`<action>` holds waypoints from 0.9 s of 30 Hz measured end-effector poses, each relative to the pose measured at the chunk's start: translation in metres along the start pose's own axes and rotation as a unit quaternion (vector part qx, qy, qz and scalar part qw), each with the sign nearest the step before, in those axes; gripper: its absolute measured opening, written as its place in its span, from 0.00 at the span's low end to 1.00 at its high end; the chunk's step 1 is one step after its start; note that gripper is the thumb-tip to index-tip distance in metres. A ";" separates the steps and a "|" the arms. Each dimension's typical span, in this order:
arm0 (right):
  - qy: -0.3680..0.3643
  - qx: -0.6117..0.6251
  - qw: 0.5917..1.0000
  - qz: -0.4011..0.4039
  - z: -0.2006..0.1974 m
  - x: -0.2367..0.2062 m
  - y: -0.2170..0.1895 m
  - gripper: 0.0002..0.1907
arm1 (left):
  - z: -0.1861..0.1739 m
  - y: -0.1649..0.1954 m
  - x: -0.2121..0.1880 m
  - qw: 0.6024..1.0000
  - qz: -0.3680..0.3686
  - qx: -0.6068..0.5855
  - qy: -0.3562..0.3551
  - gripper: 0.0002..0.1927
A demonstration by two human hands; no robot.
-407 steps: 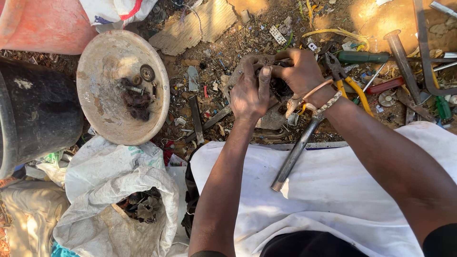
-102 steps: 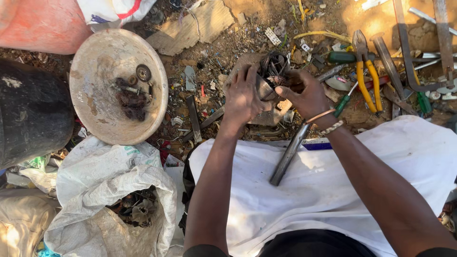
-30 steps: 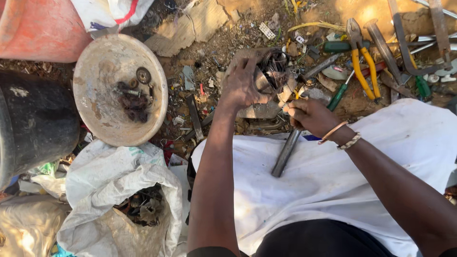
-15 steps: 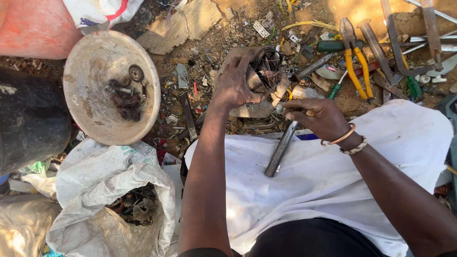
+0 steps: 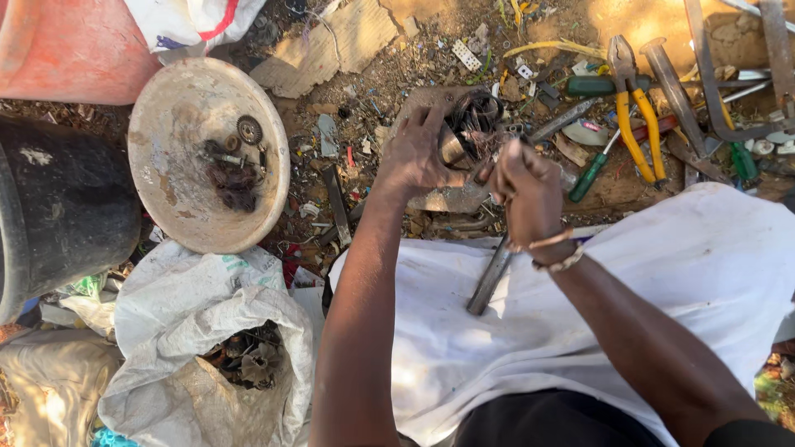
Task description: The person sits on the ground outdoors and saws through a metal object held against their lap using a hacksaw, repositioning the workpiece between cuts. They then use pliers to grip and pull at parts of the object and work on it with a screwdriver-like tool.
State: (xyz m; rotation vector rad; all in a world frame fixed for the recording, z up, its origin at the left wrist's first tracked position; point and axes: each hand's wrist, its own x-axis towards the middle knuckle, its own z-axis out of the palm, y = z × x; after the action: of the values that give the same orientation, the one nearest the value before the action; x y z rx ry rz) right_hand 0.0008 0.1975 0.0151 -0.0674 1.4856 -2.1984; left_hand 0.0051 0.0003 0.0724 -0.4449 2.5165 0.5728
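Far to the left of the grip stand a black plastic drum [image 5: 58, 215] and a shallow, dirty beige bowl [image 5: 190, 108] holding a small gear and rusty scraps, with an open white woven sack [image 5: 199, 331] of scrap below it. The left hand [image 5: 414, 153] clasps a dark bundle of tangled wire on a small metal part [image 5: 470, 124], fingers wrapped around its near side. Just right of it, touching the bundle, the right hand [image 5: 526, 194] is closed in a fist around a long grey metal rod [image 5: 490, 277] slanting down over the white cloth [image 5: 662, 290], and yellow-handled pliers [image 5: 633, 112] lie farther right on the littered ground.

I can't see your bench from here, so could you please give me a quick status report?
Left hand grips wire-wound metal part. Right hand fisted beside it, apparently on a tool. Metal bar lies on white cloth; pliers nearby.
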 end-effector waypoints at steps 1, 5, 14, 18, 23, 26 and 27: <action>-0.006 0.001 1.000 -0.020 0.003 -0.003 0.002 0.26 | -0.002 0.002 0.000 1.000 0.001 0.001 0.004 0.67; 0.031 -0.035 0.998 -0.042 0.016 -0.012 -0.033 0.18 | -0.006 0.003 0.002 1.000 -0.011 0.010 -0.018 0.69; 0.019 -0.056 0.990 -0.130 -0.093 -0.081 -0.128 0.13 | -0.001 0.003 0.007 0.998 -0.043 -0.034 -0.037 0.76; 0.140 -0.076 0.983 -0.089 -0.120 -0.092 -0.112 0.08 | 0.029 0.001 -0.009 0.980 -0.011 0.131 0.151 0.64; 0.155 0.068 0.971 -0.171 -0.027 -0.070 -0.134 0.07 | 0.123 0.009 -0.095 0.908 0.117 -0.051 0.399 0.44; 0.091 0.061 0.973 -0.202 0.079 -0.048 -0.130 0.09 | 0.161 0.011 -0.148 0.926 0.074 -0.132 0.347 0.43; 0.010 0.028 0.977 -0.213 0.114 -0.042 -0.123 0.10 | 0.164 0.009 -0.158 0.937 0.046 -0.158 0.307 0.42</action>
State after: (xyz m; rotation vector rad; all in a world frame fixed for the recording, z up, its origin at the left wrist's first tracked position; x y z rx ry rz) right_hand 0.0281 0.1533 0.1795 -0.3793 1.5276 -2.5796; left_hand 0.1968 0.1174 0.0339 -0.7187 3.0565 1.0140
